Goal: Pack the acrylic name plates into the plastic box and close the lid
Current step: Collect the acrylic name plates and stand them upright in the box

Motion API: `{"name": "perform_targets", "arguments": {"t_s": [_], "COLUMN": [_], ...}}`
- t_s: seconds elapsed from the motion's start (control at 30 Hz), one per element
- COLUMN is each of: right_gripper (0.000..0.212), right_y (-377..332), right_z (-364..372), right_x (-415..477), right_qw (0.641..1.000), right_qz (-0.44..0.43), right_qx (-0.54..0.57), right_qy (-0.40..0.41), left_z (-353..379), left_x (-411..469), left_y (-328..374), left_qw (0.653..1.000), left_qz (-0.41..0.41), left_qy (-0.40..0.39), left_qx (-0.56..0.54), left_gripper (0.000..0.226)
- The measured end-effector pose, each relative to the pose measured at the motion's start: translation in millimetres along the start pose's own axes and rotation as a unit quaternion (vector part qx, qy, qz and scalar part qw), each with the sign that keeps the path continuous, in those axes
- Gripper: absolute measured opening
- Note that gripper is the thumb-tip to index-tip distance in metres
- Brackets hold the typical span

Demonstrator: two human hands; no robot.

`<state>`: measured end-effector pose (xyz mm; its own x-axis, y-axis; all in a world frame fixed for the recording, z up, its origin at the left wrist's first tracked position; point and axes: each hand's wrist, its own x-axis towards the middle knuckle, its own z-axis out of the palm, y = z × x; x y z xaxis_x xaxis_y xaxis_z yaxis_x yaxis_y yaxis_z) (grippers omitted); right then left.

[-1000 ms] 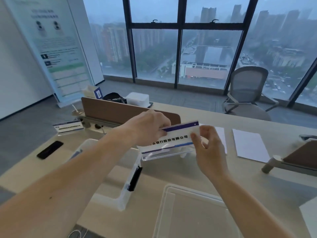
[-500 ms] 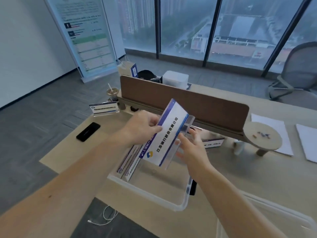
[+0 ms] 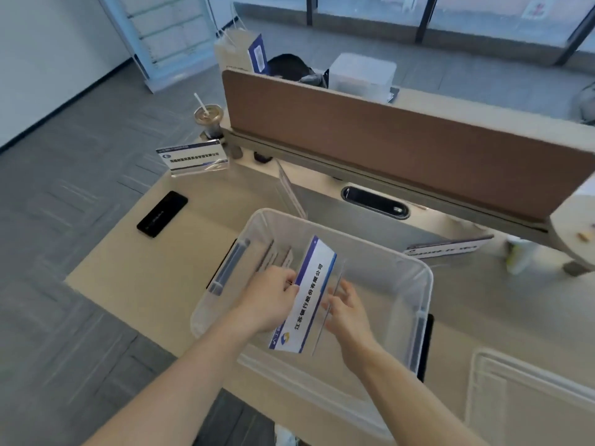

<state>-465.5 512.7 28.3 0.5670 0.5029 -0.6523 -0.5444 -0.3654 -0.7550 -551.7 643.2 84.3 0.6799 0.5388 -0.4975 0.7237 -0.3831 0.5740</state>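
A clear plastic box (image 3: 421, 284) stands open on the desk in front of me. Inside it, an acrylic name plate (image 3: 306, 297) with a white and blue card stands on end, tilted. My left hand (image 3: 273, 297) grips its left edge. My right hand (image 3: 346, 312) touches its clear right side with fingers spread. Other name plates (image 3: 277, 259) lean against the box's left wall. One more name plate (image 3: 193, 156) stands at the desk's far left corner, another (image 3: 447, 247) lies right of the box, and one (image 3: 291, 189) stands edge-on behind it. The clear lid (image 3: 528, 394) lies at lower right.
A black phone (image 3: 162, 214) lies on the desk's left side. A brown divider panel (image 3: 402, 146) runs across behind the box, with a drink cup (image 3: 208, 119) at its left end. A round white side table (image 3: 576, 230) is at right. Grey carpet lies left of the desk.
The view has tipped down and closer. Both hands have lowered the name plate, turned on end, from above the desk into the box.
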Motion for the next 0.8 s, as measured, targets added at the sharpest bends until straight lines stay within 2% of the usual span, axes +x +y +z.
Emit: {"name": "perform_targets", "arguments": {"t_s": [0.13,0.27,0.37,0.43,0.63,0.77,0.8], "right_gripper": [0.035,0.025,0.071,0.078,0.06,0.04,0.044], "right_y": [25,41,62,75,123,109,100], "right_z": [11,25,38,44,50,60,63], "right_x": [35,61,82,94,135,130,126], "right_qw": [0.998,0.993,0.987,0.986,0.981,0.983,0.983], "right_qz": [0.019,0.063,0.091,0.098,0.12,0.12,0.119], "right_qx": [-0.047,-0.066,-0.086,-0.08,-0.064,-0.045,-0.036], "right_qy": [0.023,0.08,0.104,0.11,0.136,0.131,0.134], "left_z": [27,43,52,54,49,43,41], "left_x": [26,48,58,61,68,76,76], "left_y": [-20,-31,-40,-43,-50,-57,-58], "left_qw": [1.0,0.999,0.997,0.995,0.991,0.991,0.99], "left_qz": [-0.004,-0.003,-0.015,-0.01,0.005,0.016,0.017], "left_qy": [-0.003,-0.003,-0.016,-0.025,-0.032,-0.034,-0.033], "left_qx": [0.025,0.05,0.078,0.097,0.13,0.13,0.134], "left_gripper": [0.033,0.024,0.017,0.015,0.012,0.011,0.011]}}
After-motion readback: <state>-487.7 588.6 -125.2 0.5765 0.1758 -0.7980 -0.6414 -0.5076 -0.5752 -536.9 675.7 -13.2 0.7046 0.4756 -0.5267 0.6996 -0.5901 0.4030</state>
